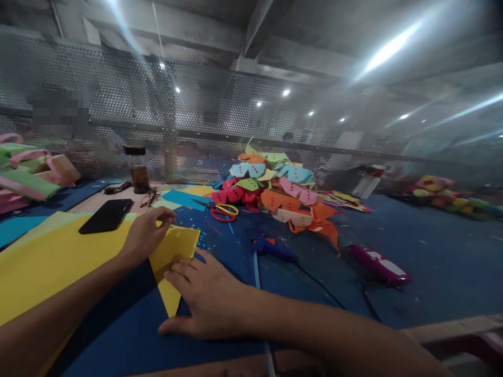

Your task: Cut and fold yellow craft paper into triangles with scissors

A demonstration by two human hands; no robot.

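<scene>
A folded piece of yellow paper (pixel 178 238) lies on the blue tabletop, tapering to a point towards me. My right hand (pixel 214 296) rests on its right side, fingers spread flat over the paper and thumb out near the lower tip. At the upper left end of the same piece, my left hand (pixel 145 233) has its fingers curled in towards the thumb at the paper's edge; the corner beneath is hidden. Larger yellow sheets (pixel 78 256) spread under my left forearm. Just beyond the hands are scissors (pixel 223 210) with red and yellow handles and some small blue paper bits.
A black phone (pixel 106 215), a jar (pixel 139 170) and eyeglasses (pixel 150 197) stand to the left. Colourful paper masks (pixel 275 183) are heaped at the back. A blue glue gun (pixel 273 248) with its cord and a purple device (pixel 379 266) lie to the right. Perforated metal panel (pixel 212 115) behind.
</scene>
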